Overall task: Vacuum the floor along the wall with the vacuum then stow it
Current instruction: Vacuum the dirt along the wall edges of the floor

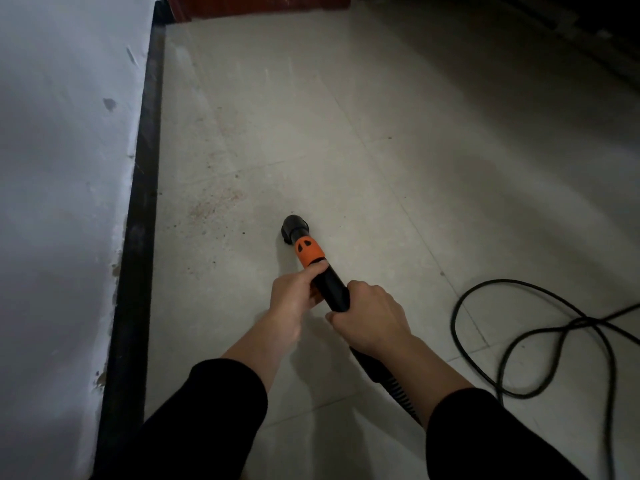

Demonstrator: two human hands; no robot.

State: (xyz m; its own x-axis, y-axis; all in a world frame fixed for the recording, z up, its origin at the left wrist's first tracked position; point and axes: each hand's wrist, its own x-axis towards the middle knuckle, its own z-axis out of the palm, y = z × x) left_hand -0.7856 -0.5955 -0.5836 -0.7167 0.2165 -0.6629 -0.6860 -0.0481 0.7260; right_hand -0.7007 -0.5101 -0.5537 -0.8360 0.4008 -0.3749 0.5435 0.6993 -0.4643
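A black vacuum wand [331, 285] with an orange collar [309, 251] points down at the pale tiled floor [346, 133]. Its round black nozzle [293, 227] sits on or just above the tiles. My left hand [294, 301] grips the wand just behind the orange collar. My right hand [372, 318] grips the wand further back. A ribbed black hose [398, 391] runs from under my right wrist toward me. Reddish dust and specks [211, 206] lie on the floor left of the nozzle, near the wall.
A white wall [62, 202] with a black skirting board [140, 220] runs along the left. A black power cord [540, 344] loops on the floor at the right. A reddish-brown door or cabinet base [256, 5] stands at the far end.
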